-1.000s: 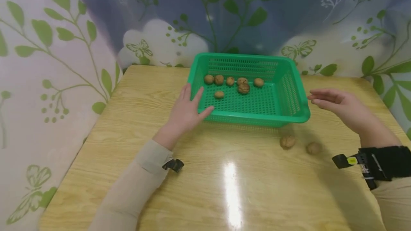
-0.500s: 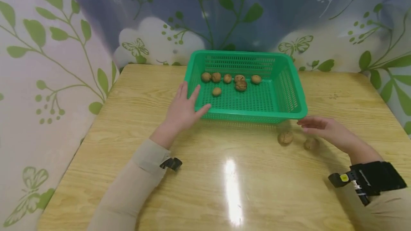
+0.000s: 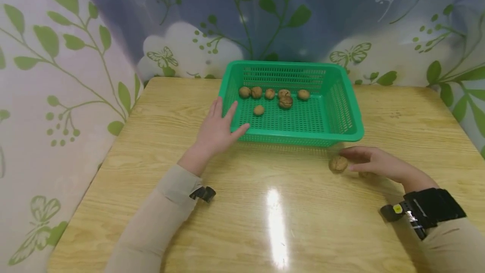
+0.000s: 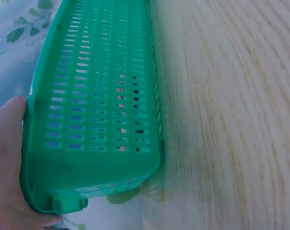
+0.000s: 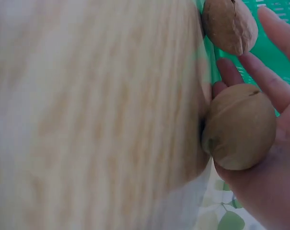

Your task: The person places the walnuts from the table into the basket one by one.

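A green plastic basket (image 3: 291,135) stands at the back of the table with several walnuts inside, one of them the walnut (image 3: 286,102) near its middle. My left hand (image 3: 217,134) rests on the basket's front left corner, fingers spread; the left wrist view shows this hand (image 4: 5,153) against the rim. In front of the basket, my right hand (image 3: 382,163) is low over the table beside a loose walnut (image 3: 338,164). The right wrist view shows a second walnut (image 5: 240,129) by the palm, mostly hidden in the head view. The fingers reach past it, not closed round it.
The light wooden table (image 3: 227,214) extends in front of the basket and to both sides. A patterned curtain (image 3: 182,12) with leaves and butterflies hangs behind the table. Black camera mounts sit on both wrists.
My right hand has come down and left from beside the basket's right end to the loose walnuts, partly covering one. The left hand stays at the basket's corner.
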Tool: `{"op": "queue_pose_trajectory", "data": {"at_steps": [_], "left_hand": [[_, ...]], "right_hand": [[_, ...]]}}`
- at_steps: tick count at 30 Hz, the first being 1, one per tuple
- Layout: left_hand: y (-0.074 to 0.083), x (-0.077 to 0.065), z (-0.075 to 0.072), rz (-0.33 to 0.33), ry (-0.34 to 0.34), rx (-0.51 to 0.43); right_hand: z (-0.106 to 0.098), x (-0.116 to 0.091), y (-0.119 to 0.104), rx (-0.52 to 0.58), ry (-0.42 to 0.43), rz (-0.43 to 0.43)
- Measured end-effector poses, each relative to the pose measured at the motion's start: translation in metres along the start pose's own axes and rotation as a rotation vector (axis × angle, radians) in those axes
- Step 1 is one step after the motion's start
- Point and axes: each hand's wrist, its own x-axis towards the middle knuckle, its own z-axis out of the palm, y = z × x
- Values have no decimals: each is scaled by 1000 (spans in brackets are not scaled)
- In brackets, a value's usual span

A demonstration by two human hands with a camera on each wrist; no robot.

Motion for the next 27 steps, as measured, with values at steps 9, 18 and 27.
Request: {"op": "queue_pose_trajectory", "data": {"at_steps": [9, 18, 27], "left_hand": [[1, 0, 0, 1, 2, -6], [0, 0, 1, -1, 1, 11], [-1, 1, 2, -4, 1, 11]], "right_hand": [[1, 4, -4, -152, 24, -2], [2, 5, -6, -203, 52, 3], [-11, -10, -13, -167, 149, 89]]}}
